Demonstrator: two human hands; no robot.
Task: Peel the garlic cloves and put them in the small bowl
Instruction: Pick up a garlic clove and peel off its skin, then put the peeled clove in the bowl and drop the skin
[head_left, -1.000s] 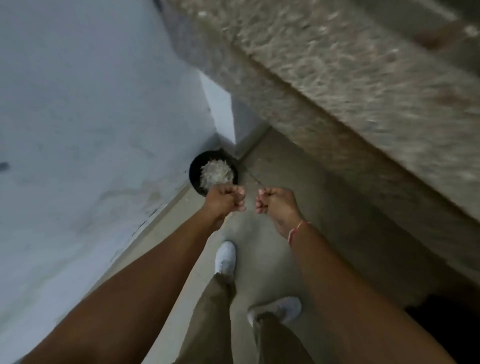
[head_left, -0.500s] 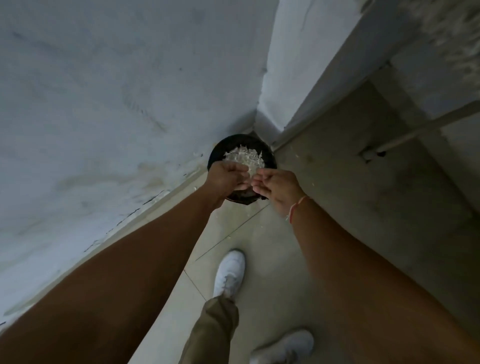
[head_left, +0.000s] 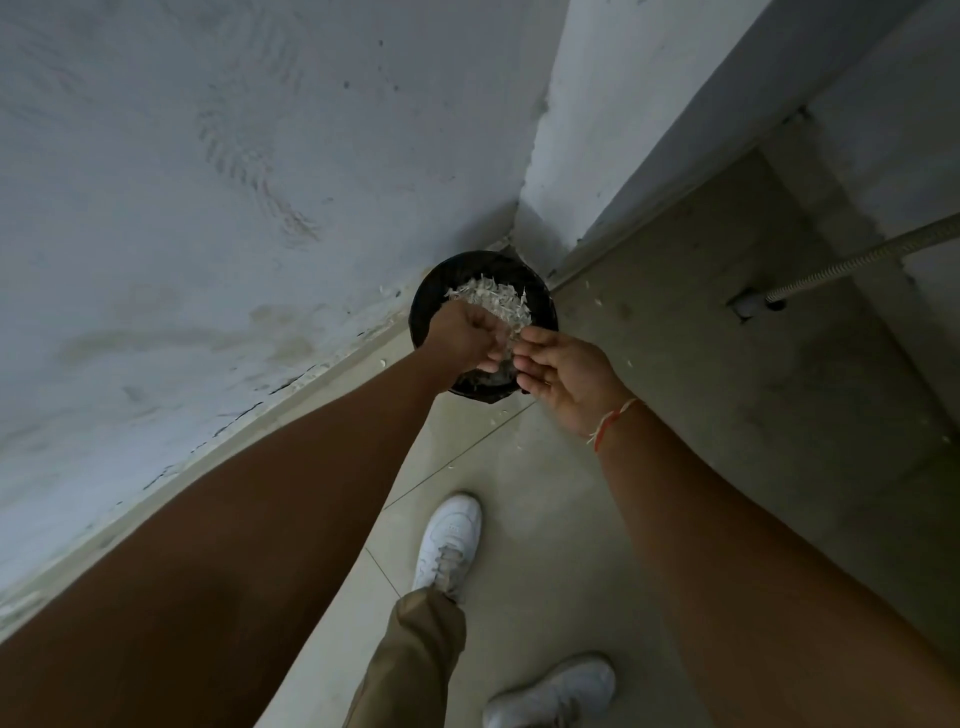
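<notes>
1. A rough plastered wall (head_left: 208, 182) meets a smooth tiled floor (head_left: 545, 493) at a corner.
2. A round black bin (head_left: 431, 301) stands on the floor in that corner, heaped with pale, papery garlic skins (head_left: 493, 299).
3. The right hand (head_left: 569, 374) hovers over the bin, fingers loosely spread, holding nothing visible.
4. The left hand (head_left: 465, 335) has its fingers curled inward beside it; I cannot tell what they hold.
5. No small bowl in view.
</notes>
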